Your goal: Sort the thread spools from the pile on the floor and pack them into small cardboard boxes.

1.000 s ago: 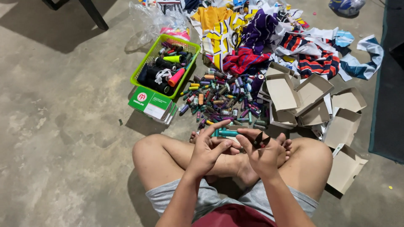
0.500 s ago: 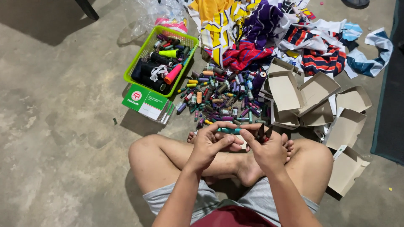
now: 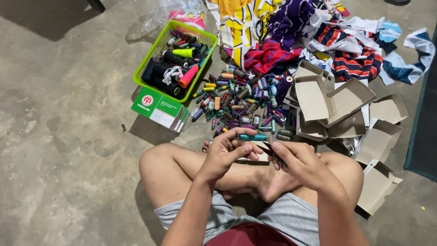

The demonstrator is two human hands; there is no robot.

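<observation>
Left hand pinching a teal thread spool, right hand clamped on a dark, half-hidden tool, green-and-white box lying left, open brown cartons right.

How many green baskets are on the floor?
1. The green basket sits on the floor beside the heap of thread spools, ahead of the left hand. More could be hidden under the cloth.
</observation>
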